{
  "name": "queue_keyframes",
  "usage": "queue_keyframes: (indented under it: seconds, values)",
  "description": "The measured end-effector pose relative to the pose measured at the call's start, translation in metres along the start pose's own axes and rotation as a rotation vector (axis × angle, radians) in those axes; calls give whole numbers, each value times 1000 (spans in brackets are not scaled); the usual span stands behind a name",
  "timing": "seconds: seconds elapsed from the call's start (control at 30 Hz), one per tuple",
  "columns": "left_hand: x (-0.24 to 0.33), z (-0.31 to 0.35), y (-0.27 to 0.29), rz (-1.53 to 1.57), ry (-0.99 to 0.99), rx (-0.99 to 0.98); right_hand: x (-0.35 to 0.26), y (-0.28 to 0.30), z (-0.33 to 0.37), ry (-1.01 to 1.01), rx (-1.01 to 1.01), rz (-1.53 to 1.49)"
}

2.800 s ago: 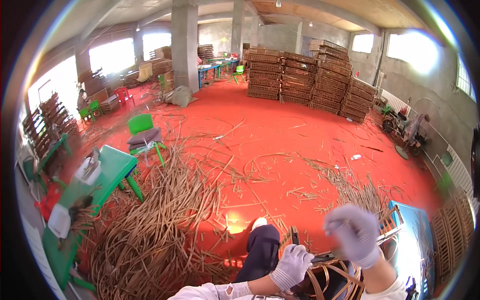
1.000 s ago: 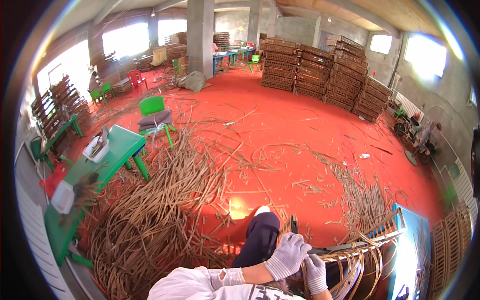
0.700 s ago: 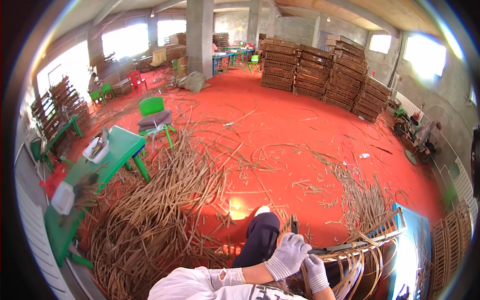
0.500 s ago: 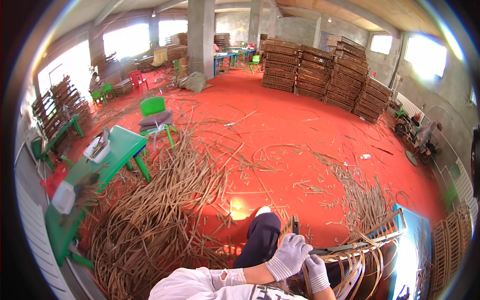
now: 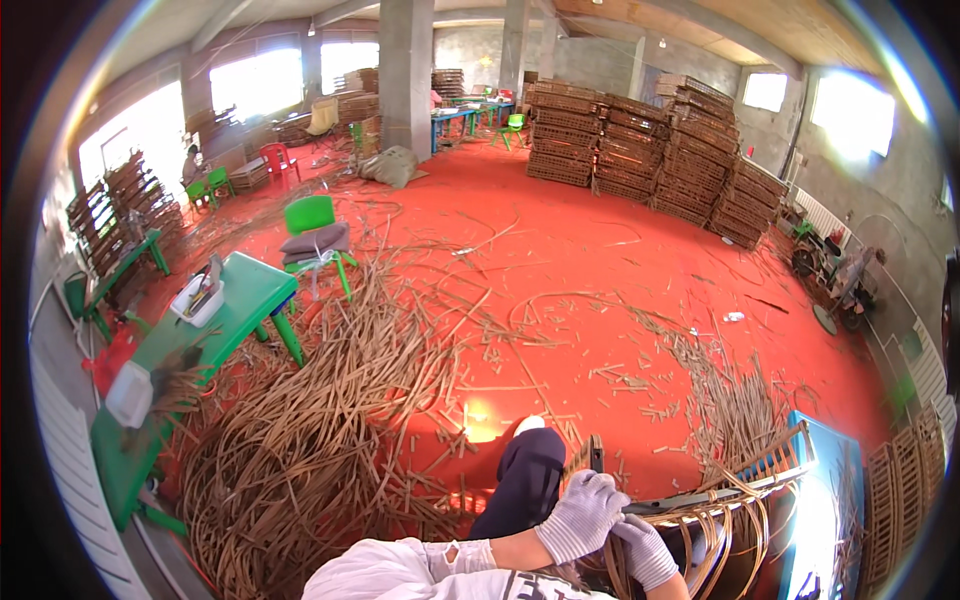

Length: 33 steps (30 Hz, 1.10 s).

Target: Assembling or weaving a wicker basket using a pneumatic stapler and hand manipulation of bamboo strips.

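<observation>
Both my hands wear striped pale gloves and meet at the near corner of a half-woven crate [image 5: 735, 492] of brown strips. My left hand [image 5: 585, 512] is closed, fingers curled at the corner; what lies inside them is hidden. Just beyond it a dark upright piece [image 5: 597, 453] sticks up. Pressed close below and to the right is my right hand [image 5: 645, 548], also closed, its fingertips partly hidden behind the left. Loose strips [image 5: 757, 545] arch down from the crate's edge, which has a straight greyish bar along it. My dark-trousered leg [image 5: 525, 475] is beside the crate.
A large heap of brown strips [image 5: 300, 450] spreads at the left, next to a green table [image 5: 240, 300] with a white tray [image 5: 197, 300]. A green chair [image 5: 309, 213] stands beyond. A blue table [image 5: 830, 500] is right of the crate. Stacked crates [image 5: 630, 140] stand far off.
My right hand and forearm have shifted slightly right, and the wrist is turned a little. My left hand stays closed at the crate's corner. The whole view has moved slightly.
</observation>
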<state>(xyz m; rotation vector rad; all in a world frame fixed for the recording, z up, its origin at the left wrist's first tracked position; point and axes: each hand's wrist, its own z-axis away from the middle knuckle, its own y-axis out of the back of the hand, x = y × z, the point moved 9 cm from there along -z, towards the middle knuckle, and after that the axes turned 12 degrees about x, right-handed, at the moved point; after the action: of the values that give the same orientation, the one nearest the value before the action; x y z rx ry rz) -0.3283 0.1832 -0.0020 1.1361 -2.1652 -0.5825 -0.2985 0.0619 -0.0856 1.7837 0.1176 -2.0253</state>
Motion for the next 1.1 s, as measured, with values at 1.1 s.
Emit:
queue_keyframes:
  seconds: [1.1]
  values:
    - [-8,-8,1,-8,-25,75,-128,17,58,444,269,710]
